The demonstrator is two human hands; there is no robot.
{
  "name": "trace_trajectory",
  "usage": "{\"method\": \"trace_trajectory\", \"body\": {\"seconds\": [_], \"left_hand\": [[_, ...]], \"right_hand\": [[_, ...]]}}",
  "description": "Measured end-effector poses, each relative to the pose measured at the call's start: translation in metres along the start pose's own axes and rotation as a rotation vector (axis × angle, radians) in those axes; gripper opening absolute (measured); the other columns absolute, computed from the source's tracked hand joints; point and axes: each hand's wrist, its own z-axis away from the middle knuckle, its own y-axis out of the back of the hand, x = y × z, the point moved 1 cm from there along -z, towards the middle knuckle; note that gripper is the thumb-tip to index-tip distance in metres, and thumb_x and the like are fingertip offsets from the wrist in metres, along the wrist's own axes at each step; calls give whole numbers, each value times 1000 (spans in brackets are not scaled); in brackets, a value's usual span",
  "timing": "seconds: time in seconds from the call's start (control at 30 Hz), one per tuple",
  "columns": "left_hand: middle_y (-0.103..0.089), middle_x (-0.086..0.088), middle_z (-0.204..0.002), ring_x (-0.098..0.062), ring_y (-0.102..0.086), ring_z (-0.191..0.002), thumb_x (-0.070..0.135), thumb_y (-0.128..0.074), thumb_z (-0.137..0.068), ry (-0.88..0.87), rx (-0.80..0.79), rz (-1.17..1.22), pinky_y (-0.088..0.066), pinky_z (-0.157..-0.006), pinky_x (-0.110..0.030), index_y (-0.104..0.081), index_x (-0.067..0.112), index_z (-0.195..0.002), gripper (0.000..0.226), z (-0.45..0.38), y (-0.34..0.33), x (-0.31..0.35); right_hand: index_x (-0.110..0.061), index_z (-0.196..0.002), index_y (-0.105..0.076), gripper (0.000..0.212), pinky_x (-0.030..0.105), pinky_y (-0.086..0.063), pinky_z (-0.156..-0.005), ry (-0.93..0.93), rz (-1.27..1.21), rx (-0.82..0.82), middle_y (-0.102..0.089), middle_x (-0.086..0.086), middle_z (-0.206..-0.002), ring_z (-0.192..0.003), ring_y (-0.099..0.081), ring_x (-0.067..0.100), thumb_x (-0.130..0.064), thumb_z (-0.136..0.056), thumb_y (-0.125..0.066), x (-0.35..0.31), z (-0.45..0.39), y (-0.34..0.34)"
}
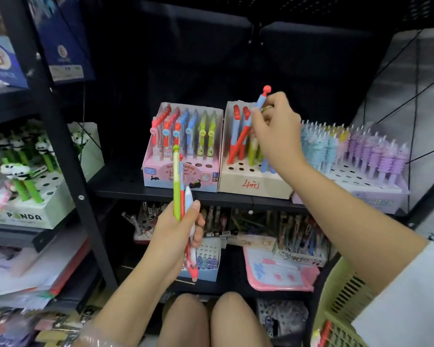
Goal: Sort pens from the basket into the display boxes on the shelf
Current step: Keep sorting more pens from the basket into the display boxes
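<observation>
Sorting is midway: a red-and-blue pen (246,128) is gripped by the right hand (276,131) over the beige display box (251,182); several pens (183,209) are clutched in the left hand (178,229), more in the basket (341,306).

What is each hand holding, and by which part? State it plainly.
The right hand pinches a red-and-blue pen near its upper end, over the beige box. The left hand grips a bundle of pens around their middles.

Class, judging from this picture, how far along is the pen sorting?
Done: several pens stand in the beige box. In hand: the right hand sets a red-and-blue pen there. Left: the left hand holds a bundle of pens, and the green basket holds at least one more.
</observation>
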Motion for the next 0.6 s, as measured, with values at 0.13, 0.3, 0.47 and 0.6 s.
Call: {"method": "trace_trajectory", "body": {"seconds": [0.13, 0.3, 0.47, 0.6], "left_hand": [[-52, 5, -55, -7, -40, -43, 23, -46, -97, 13, 4, 6, -36, -39, -18, -52, 7, -93, 17, -1, -4, 1], [-55, 4, -59, -8, -42, -45, 22, -44, -98, 14, 5, 23, -37, -40, -18, -55, 10, -100, 17, 0, -4, 0], [-55, 3, -61, -9, -42, -46, 22, -42, -98, 11, -5, 22, -38, -39, -18, -57, 10, -104, 20, 0, -1, -1], [-58, 4, -63, -8, -43, -48, 23, -43, -98, -12, -20, 0, -41, -44, -18, -61, 14, -105, 21, 0, 2, -3]], "right_hand": [[-9, -97, -45, 12, 27, -43, -60, 41, 271, -64, -56, 2, -70, -62, -50, 13, -21, -96, -48, 11, -10, 2], [-6, -102, -46, 14, 35, -44, -58, 86, 362, -72, -50, 3, -71, -65, -51, 20, -19, -97, -47, 10, -16, -2], [-6, -95, -49, 13, 28, -33, -53, -33, 520, -214, -43, 2, -70, -67, -45, 21, -18, -97, -46, 19, -19, -15], [-13, -59, -30, 40, 24, -26, -43, -167, 753, -407, -33, 4, -61, -52, -38, 19, -4, -91, -52, 23, -20, -26]]}}
